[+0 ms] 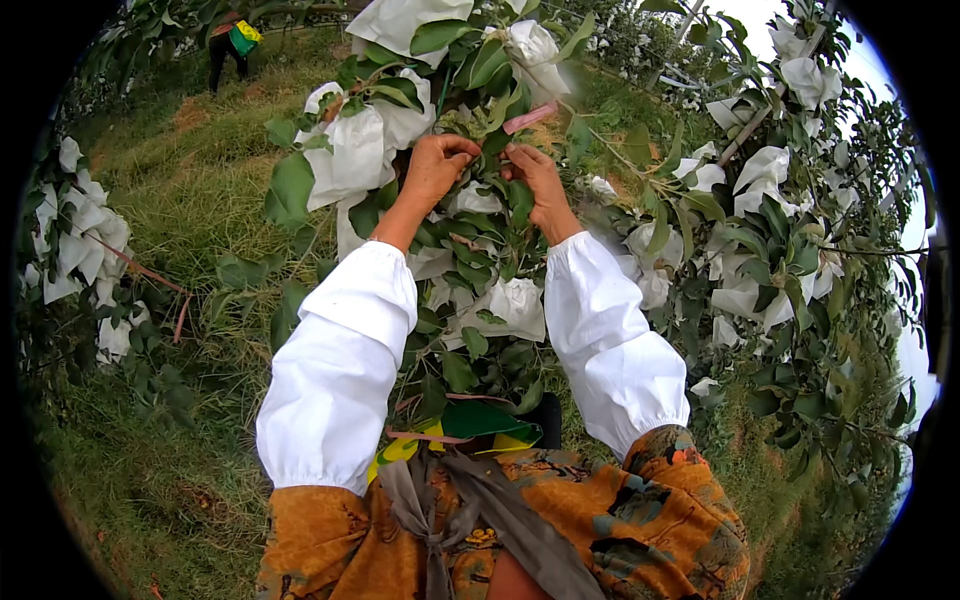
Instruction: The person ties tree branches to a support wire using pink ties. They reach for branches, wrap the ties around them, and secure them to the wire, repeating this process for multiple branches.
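Note:
My left hand (pixel 435 169) reaches into the leafy branches of a fruit tree, thumb and fingertips pinched together. A short gap away, my right hand (pixel 534 176) has its thumb and fingers bent together among the leaves. What lies between either hand's fingertips is too small to make out. A pink strip (pixel 531 118) sticks out from the foliage just above my right hand. White fruit bags (pixel 349 154) hang beside my left wrist, and another white bag (pixel 517 304) hangs below, between my forearms. Any fruit inside the bags is hidden.
Bagged branches (pixel 772 277) crowd the right side; more white bags (pixel 86 232) hang at far left. A thin reddish strip (pixel 142 268) stretches there. A green and yellow bag (pixel 480 421) sits at my waist. Another person (pixel 227 49) stands on the grass behind.

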A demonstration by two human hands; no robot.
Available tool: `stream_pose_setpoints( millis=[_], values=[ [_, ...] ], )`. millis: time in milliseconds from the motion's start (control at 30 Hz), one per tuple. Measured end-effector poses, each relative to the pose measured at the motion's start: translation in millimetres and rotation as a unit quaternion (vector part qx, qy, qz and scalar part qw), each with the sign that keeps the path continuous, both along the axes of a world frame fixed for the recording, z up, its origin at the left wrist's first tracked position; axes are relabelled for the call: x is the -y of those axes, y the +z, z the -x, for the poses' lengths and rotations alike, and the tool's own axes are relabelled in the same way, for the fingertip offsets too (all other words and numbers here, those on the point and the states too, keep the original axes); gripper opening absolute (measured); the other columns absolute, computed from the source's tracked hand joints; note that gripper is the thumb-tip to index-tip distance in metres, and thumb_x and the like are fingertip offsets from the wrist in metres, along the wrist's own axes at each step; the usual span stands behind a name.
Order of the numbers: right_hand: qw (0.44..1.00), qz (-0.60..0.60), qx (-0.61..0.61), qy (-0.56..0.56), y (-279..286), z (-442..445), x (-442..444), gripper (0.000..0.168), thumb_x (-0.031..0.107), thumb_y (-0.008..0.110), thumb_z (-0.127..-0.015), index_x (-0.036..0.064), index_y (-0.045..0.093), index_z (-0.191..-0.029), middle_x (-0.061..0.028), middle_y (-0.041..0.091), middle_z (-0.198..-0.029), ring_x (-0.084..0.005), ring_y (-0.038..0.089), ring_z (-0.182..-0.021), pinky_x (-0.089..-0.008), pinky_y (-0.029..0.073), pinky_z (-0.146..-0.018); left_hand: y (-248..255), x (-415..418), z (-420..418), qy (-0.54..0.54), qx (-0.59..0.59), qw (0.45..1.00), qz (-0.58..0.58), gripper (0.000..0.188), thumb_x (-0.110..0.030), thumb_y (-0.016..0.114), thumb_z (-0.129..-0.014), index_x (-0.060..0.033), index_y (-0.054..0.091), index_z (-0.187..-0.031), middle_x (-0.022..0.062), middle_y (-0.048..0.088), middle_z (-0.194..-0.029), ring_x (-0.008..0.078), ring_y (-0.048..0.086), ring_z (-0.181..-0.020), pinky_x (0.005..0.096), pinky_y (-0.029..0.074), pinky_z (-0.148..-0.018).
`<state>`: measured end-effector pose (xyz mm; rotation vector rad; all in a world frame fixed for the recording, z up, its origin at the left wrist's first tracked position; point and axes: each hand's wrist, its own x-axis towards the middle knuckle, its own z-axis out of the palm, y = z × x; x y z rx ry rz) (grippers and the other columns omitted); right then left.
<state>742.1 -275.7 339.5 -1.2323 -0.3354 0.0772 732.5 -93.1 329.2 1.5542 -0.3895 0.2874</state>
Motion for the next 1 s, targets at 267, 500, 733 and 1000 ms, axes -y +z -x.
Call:
stream_pose_setpoints(
  millis=[267,500,733,1000],
  values=[
    [0.998,0.022,-0.007,-0.057,9.5,5.4,-6.7,0.016,0.017,0.059,-0.089,0.001,0.062,-0.086,-0.0040,0.060,-0.074,-0.0109,0.052,-0.058,-0.0247,0.046,-0.060,-5.3,6.8,-6.7,0.052,0.111,0.991,-0.055,0.019,-0.005,0.069,-0.070,-0.0042,0.070,-0.089,0.0076,0.063,-0.070,0.0144,0.056,-0.062,0.0269,0.045,-0.058],
    [0.994,-0.019,-0.102,-0.033,11.7,-19.2,6.1,0.012,0.013,0.057,-0.088,0.002,0.060,-0.091,-0.0042,0.061,-0.079,-0.0126,0.054,-0.064,-0.0279,0.048,-0.059,-3.6,15.3,8.5,0.148,0.160,0.959,-0.181,0.018,-0.011,0.069,-0.071,-0.0044,0.070,-0.087,0.0161,0.058,-0.086,0.0307,0.059,-0.081,0.0398,0.046,-0.071],
    [0.999,0.009,0.038,-0.032,15.4,2.2,-5.2,0.011,0.009,0.065,-0.081,0.002,0.060,-0.087,-0.0031,0.059,-0.070,-0.0092,0.052,-0.057,-0.0225,0.040,-0.052,-1.2,8.5,9.4,0.124,0.188,0.950,-0.216,0.018,-0.015,0.066,-0.076,0.0008,0.069,-0.084,0.0106,0.059,-0.086,0.0245,0.059,-0.072,0.0333,0.045,-0.066],
    [0.968,0.137,0.205,-0.041,15.3,26.2,-22.0,0.010,0.003,0.061,-0.083,-0.003,0.061,-0.090,-0.0041,0.062,-0.073,-0.0088,0.057,-0.060,-0.0221,0.044,-0.055,-4.5,-19.6,3.9,-0.145,-0.101,0.980,0.088,0.025,-0.030,0.053,-0.089,-0.0080,0.064,-0.088,-0.0003,0.060,-0.076,0.0082,0.053,-0.069,0.0231,0.038,-0.064]
  ],
)
